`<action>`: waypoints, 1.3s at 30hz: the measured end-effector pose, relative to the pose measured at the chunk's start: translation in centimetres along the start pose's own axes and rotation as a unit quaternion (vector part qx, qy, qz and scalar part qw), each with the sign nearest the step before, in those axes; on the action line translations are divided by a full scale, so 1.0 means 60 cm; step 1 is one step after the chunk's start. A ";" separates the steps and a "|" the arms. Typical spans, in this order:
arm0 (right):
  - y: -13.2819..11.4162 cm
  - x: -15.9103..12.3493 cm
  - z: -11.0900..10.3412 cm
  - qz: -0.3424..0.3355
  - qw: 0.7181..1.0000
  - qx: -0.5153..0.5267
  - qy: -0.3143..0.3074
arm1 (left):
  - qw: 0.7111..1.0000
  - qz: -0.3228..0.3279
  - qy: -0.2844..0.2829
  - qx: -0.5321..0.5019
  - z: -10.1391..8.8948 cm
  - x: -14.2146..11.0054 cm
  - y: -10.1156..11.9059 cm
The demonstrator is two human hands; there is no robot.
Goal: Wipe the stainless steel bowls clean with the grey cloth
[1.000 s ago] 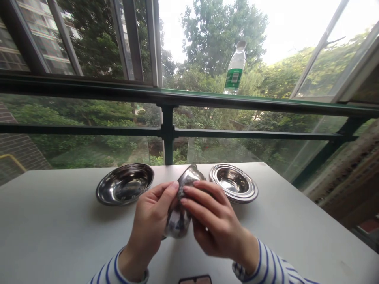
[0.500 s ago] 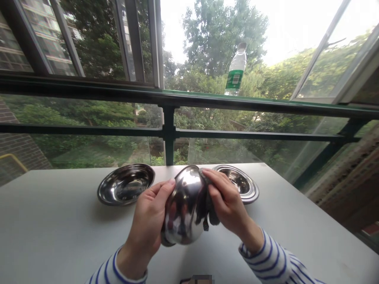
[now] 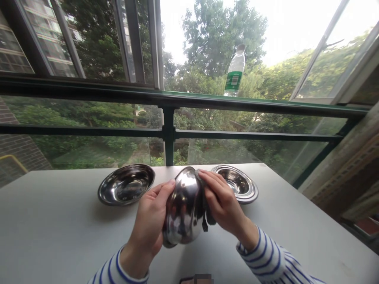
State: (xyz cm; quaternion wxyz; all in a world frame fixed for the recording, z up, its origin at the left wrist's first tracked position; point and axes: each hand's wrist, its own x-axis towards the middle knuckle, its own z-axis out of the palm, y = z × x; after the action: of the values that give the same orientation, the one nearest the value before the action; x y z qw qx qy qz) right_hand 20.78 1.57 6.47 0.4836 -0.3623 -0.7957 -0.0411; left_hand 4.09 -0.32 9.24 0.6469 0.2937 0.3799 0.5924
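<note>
A shiny metal bowl (image 3: 185, 209) is held tilted on its side above the table, its rounded outside towards me. My left hand (image 3: 151, 221) grips its left rim, the thumb lying on the outer side and the other fingers mostly hidden behind. My right hand (image 3: 223, 201) is closed over a dark grey cloth (image 3: 204, 205) pressed against the bowl's right side. Most of the cloth is covered by the hand, with a small strip hanging below.
Another metal bowl (image 3: 127, 184) sits at the table's back left. Wide-rimmed metal dishes, seemingly stacked, (image 3: 251, 193) stand at the back right. Behind the white table (image 3: 59, 228) runs a dark green railing (image 3: 118, 96), with a plastic bottle (image 3: 235, 75) upon it.
My right hand has shifted slightly left with the cloth along the bowl. The bowl has turned a little; my left hand keeps its hold.
</note>
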 end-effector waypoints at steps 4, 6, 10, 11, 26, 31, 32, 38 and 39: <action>-0.030 -0.008 0.001 -0.135 0.990 -0.030 -0.038 | 1.000 0.006 0.005 -0.027 0.002 -0.001 0.001; -0.049 -0.011 0.003 -0.228 0.971 -0.045 -0.053 | 1.000 0.011 0.005 -0.027 0.001 -0.001 0.002; -0.055 -0.009 0.004 -0.278 0.957 -0.063 -0.045 | 1.000 0.019 -0.007 0.003 0.001 -0.002 0.002; -0.050 -0.008 0.003 -0.258 0.963 -0.064 -0.042 | 1.000 0.022 -0.016 0.005 0.002 -0.003 0.001; -0.013 -0.002 -0.006 -0.134 0.990 -0.002 -0.031 | 0.992 0.036 -0.038 0.113 0.004 -0.007 -0.006; -0.018 -0.001 -0.011 -0.115 0.993 0.011 -0.028 | 0.986 0.062 -0.040 0.148 0.008 -0.013 -0.005; -0.021 -0.002 -0.011 -0.133 0.990 0.009 -0.038 | 0.986 0.064 -0.044 0.148 0.008 -0.013 -0.005; -0.009 0.007 -0.010 -0.054 0.998 0.039 -0.012 | 0.984 0.033 -0.077 0.154 -0.001 -0.011 -0.002; -0.005 0.009 -0.009 -0.017 0.999 0.049 0.000 | 0.984 0.027 -0.084 0.155 -0.002 -0.011 -0.001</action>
State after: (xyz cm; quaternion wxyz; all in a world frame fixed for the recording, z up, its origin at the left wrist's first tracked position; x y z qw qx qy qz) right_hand 20.84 1.41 7.29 0.5000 -0.3248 -0.8028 -0.0099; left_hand 4.01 -1.00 9.21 0.6071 0.4492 0.4036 0.5165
